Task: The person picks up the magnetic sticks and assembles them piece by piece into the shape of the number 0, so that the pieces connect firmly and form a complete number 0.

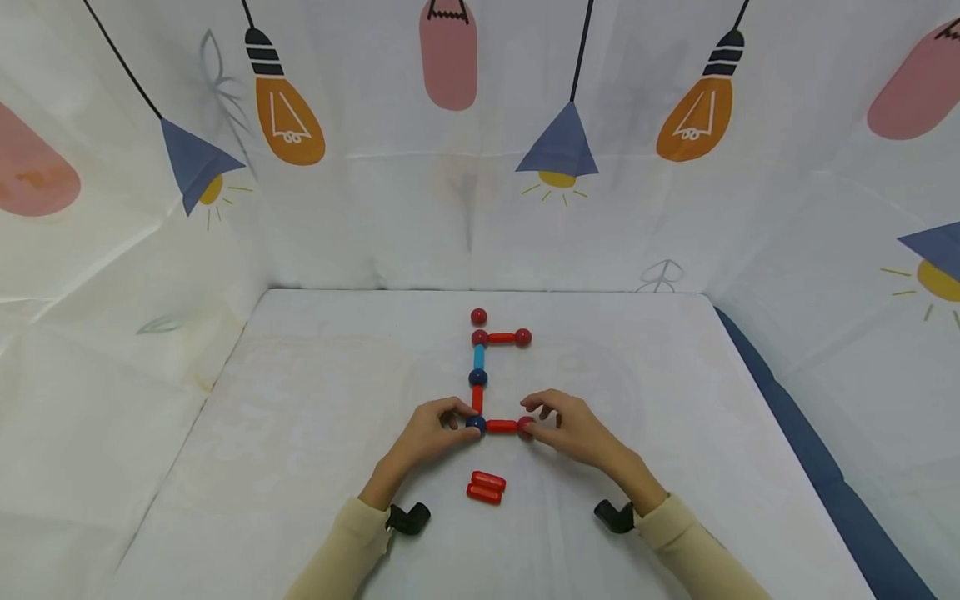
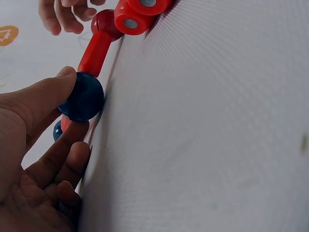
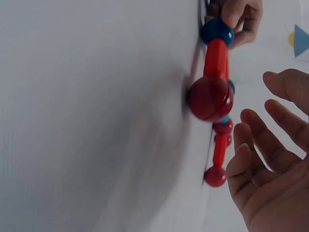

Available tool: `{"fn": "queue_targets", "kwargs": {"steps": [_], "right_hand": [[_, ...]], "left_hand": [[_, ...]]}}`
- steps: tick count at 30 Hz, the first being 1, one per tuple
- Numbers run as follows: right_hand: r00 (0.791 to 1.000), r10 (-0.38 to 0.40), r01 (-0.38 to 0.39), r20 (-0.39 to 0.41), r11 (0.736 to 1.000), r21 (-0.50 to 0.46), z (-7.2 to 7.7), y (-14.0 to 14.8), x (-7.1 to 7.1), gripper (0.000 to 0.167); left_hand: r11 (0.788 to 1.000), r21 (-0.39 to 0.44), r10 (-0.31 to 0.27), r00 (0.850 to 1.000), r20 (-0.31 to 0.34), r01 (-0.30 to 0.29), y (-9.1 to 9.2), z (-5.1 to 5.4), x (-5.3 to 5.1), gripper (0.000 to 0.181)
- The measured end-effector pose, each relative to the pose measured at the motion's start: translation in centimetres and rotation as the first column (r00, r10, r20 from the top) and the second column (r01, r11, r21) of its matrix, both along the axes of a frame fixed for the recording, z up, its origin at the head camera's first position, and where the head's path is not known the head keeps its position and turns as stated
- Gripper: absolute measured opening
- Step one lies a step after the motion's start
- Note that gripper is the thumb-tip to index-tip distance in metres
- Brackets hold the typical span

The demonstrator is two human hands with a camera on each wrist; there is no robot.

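Observation:
Magnetic rods and balls are joined into an angular figure on the white table. My left hand [image 1: 437,427] pinches the dark blue ball [image 2: 83,98] at its near corner between thumb and forefinger. From that ball a red rod [image 1: 502,427] runs right to a red ball [image 3: 210,99]. Beside this red ball is my right hand [image 3: 273,166], its fingers spread and holding nothing. Farther back come another red rod [image 1: 477,399], a second dark blue ball [image 1: 477,377], a light blue rod [image 1: 479,357] and a red ball [image 1: 480,337]. A red rod [image 1: 502,338] leads right to another red ball [image 1: 522,337].
Two loose red rods [image 1: 486,487] lie side by side on the table [image 1: 337,358], nearer the body than the figure. A separate red ball [image 1: 478,316] sits just beyond its far end. A printed cloth [image 1: 480,208] hangs behind the table.

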State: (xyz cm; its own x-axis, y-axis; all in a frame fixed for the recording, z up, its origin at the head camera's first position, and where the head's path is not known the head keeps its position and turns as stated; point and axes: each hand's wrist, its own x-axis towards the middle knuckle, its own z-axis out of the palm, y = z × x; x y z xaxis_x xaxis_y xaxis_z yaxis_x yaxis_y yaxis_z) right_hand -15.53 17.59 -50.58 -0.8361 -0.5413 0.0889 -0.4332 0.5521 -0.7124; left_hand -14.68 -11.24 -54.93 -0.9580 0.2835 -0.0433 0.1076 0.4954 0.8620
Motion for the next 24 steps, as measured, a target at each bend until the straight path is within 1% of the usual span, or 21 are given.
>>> {"fn": "queue_targets", "kwargs": {"steps": [2,6,10,15,19,24], "right_hand": [[0.999,0.045,-0.045,-0.003,0.999,0.008,0.2,-0.4,0.2,0.039],[0.993,0.115,-0.115,0.023,0.993,0.02,0.7,-1.4,0.8,0.043],[0.984,0.161,-0.163,0.082,0.986,0.024,0.9,-2.3,1.5,0.046],[0.967,0.195,-0.207,0.165,0.977,0.054,0.2,-3.2,2.1,0.045],[0.956,0.206,-0.225,0.209,0.972,0.07,-0.7,-3.8,2.4,0.041],[0.943,0.219,-0.244,0.251,0.967,0.075,-1.3,-4.2,2.8,0.036]], "left_hand": [[1.0,-0.004,0.001,1.0,0.002,-0.001,0.0,0.0,0.0,0.028],[1.0,-0.007,-0.006,1.0,-0.009,0.006,0.0,-0.2,-0.1,0.028],[1.0,-0.003,-0.009,1.0,-0.015,0.009,-0.1,-0.2,-0.2,0.028],[1.0,-0.005,-0.008,1.0,-0.014,0.008,-0.1,-0.1,-0.2,0.027],[1.0,-0.003,-0.012,1.0,-0.016,0.012,-0.1,-0.1,-0.2,0.027],[1.0,0.003,-0.02,0.999,-0.034,0.02,-0.1,0.0,-0.1,0.028]]}}
